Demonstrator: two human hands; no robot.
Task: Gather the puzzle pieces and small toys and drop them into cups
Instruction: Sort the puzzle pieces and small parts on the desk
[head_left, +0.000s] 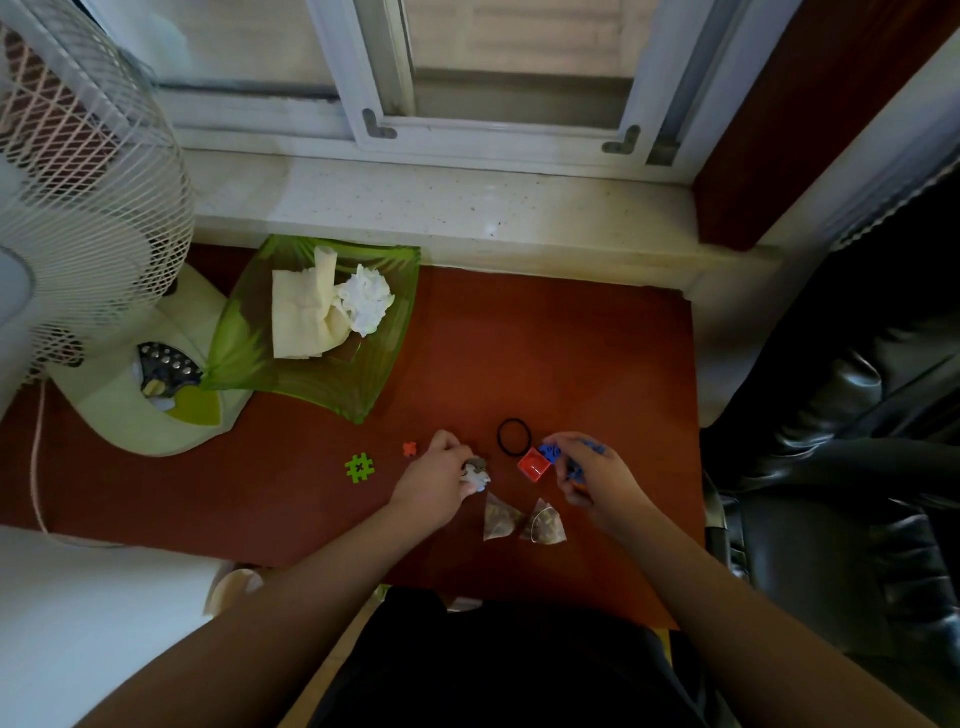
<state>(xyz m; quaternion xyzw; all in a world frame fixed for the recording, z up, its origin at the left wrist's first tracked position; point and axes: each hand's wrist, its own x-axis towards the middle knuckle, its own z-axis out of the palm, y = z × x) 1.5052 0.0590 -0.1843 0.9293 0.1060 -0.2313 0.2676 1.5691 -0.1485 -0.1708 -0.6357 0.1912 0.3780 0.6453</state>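
On the red-brown table, my left hand grips a small grey and white toy with a bit of blue. My right hand holds several blue pieces, partly hidden by its fingers, just right of a small red cup. A green puzzle piece and a small orange piece lie left of my left hand. Two clear cone-shaped cups lie on their sides in front of my hands.
A black elastic ring lies behind the red cup. A green glass dish with crumpled tissues sits at the back left beside a white fan. A window sill runs along the back; a black chair stands to the right.
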